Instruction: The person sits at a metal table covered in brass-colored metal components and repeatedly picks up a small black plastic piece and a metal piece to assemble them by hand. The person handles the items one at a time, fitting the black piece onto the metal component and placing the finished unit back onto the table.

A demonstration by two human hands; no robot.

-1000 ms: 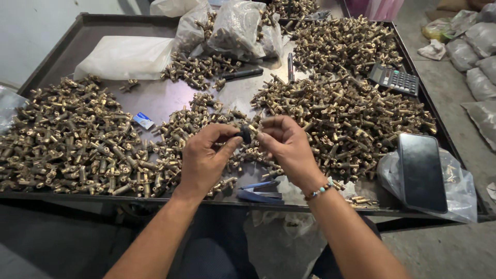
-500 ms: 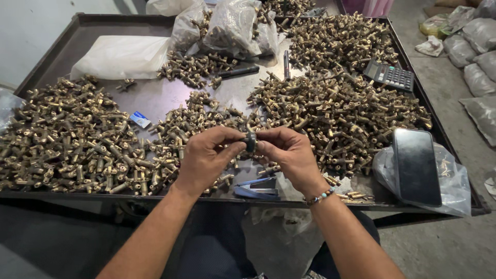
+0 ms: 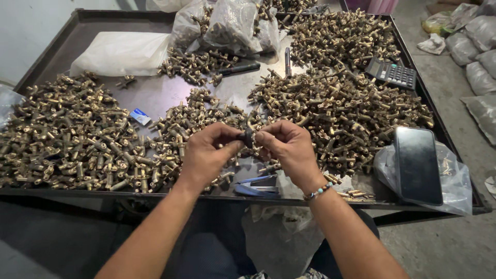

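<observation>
Fingers pinching a small dark ring (image 3: 248,137) over the table (image 3: 155,93).
I am gripping it between my left hand (image 3: 209,155) and right hand (image 3: 289,147); brass fittings (image 3: 77,139) are lying at 9 o'clock, a phone (image 3: 417,164) at 3 o'clock.

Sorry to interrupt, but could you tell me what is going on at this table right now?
A person seated at a dark metal tray table holds a small dark part between the fingertips of the left hand and right hand, just above the tray. Large heaps of brass fittings cover the table. A calculator, a phone and blue-handled pliers lie nearby.
</observation>
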